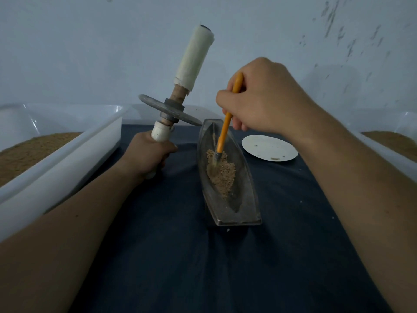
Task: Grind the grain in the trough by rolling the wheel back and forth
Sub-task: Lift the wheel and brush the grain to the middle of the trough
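A boat-shaped metal trough [246, 195] lies on the dark cloth in the middle, holding a small heap of brown ground grain [223, 172]. My left hand [149, 154] grips the lower white handle of the grinding wheel [169, 109], a grey metal disc on an axle with cloth-wrapped handles. It is held upright and tilted, lifted clear to the left of the trough. My right hand [264, 96] holds an orange-handled brush [225, 129], whose bristles touch the grain inside the trough.
A white plastic tub [67, 152] with brown grain stands at the left. Another tub [404, 152] with grain shows at the right edge. A white paper plate [269, 147] lies right of the trough. A pale wall rises behind.
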